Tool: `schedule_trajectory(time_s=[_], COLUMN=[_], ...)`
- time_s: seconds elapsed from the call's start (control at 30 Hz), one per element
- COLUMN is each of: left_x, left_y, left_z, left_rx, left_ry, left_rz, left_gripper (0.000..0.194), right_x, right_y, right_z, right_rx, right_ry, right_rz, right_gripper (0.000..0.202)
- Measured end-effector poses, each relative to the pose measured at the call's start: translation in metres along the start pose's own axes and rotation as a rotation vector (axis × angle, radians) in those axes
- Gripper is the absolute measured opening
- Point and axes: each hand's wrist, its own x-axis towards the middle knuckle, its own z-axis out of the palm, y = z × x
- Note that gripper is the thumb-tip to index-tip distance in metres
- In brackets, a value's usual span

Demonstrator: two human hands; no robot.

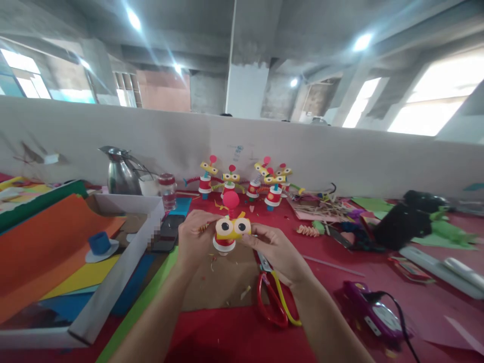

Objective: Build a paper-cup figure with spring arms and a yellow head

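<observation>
Both forearms reach in from the bottom edge toward a small paper figure point(229, 229), held just above the red table point(234, 333). It has a red-and-white cup body, a yellow band with two big eyes, and a pink ball on top. The left hand point(194, 237) is curled around its left side, fingers closed on the body and on what looks like a coiled orange strip. The right hand point(278, 252) pinches the figure's right side with thumb and fingertips, the other fingers loosely bent; whether it holds a loose piece too, I cannot tell.

My guess is that an arm or side piece is being fitted to the figure. The next move calls for keeping the cup steady in the left hand while the right presses the piece in place without crushing the paper.

Scissors point(272, 297) with red and yellow handles lie just under the right wrist, close enough to be bumped. A purple device point(372, 312) with a black cord sits near the right forearm. A tray point(113, 282) of coloured paper lies to the left, with a phone point(168, 232) beside it. Five finished figures point(242, 184) stand in a row behind, by the white wall, and a metal jug point(121, 174) stands further left.
</observation>
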Motion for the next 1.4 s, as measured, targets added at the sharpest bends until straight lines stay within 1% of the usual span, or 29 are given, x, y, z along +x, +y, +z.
schedule_trajectory(time_s=[0.07, 0.1, 0.17, 0.23, 0.3, 0.4, 0.5, 0.63, 0.7, 0.8, 0.93, 1.0, 1.07, 1.17, 1.4], left_x=[0.01, 0.014, 0.021, 0.025, 0.026, 0.022, 0.018, 0.014, 0.012, 0.008, 0.006, 0.005, 0.005, 0.003, 0.002], left_y=[0.0, -0.001, -0.006, -0.016, -0.027, -0.042, -0.05, -0.054, -0.055, -0.056, -0.057, -0.057, -0.057, -0.056, -0.06], left_z=[0.004, 0.006, 0.008, 0.01, 0.012, 0.019, 0.027, 0.033, 0.034, 0.036, 0.04, 0.041, 0.043, 0.044, 0.043], left_rx=[-0.029, -0.044, -0.087, -0.141, -0.176, -0.206, -0.247, -0.183, -0.173, -0.216, -0.206, -0.229, -0.263, -0.263, -0.242], left_ry=[-0.026, -0.047, -0.089, -0.107, -0.113, -0.117, -0.115, -0.121, -0.121, -0.107, -0.094, -0.108, -0.096, -0.064, -0.061], left_rz=[-0.004, -0.022, -0.101, -0.211, -0.307, -0.411, -0.465, -0.467, -0.501, -0.555, -0.572, -0.592, -0.613, -0.614, -0.594], left_gripper=[0.02, 0.019, 0.021, 0.033, 0.045, 0.054, 0.053, 0.054, 0.054, 0.052, 0.049, 0.049, 0.049, 0.049, 0.051], right_x=[0.008, 0.012, 0.023, 0.036, 0.05, 0.066, 0.074, 0.076, 0.076, 0.074, 0.071, 0.069, 0.067, 0.066, 0.066], right_y=[-0.002, -0.002, -0.003, 0.0, 0.007, 0.021, 0.033, 0.039, 0.04, 0.042, 0.046, 0.048, 0.05, 0.053, 0.057], right_z=[-0.004, -0.006, -0.008, -0.01, -0.013, -0.015, -0.014, -0.007, -0.003, 0.001, 0.002, 0.004, 0.005, 0.006, 0.005], right_rx=[0.037, 0.044, 0.047, 0.058, 0.071, 0.075, 0.111, 0.122, 0.104, 0.097, 0.135, 0.152, 0.136, 0.075, 0.002], right_ry=[-0.018, -0.005, 0.091, 0.221, 0.311, 0.33, 0.292, 0.286, 0.302, 0.322, 0.369, 0.389, 0.406, 0.419, 0.441], right_rz=[-0.002, -0.016, -0.066, -0.114, -0.137, -0.137, -0.113, -0.101, -0.106, -0.109, -0.1, -0.099, -0.089, -0.082, -0.097], right_gripper=[0.035, 0.032, 0.025, 0.022, 0.022, 0.021, 0.02, 0.02, 0.022, 0.023, 0.02, 0.02, 0.022, 0.024, 0.024])
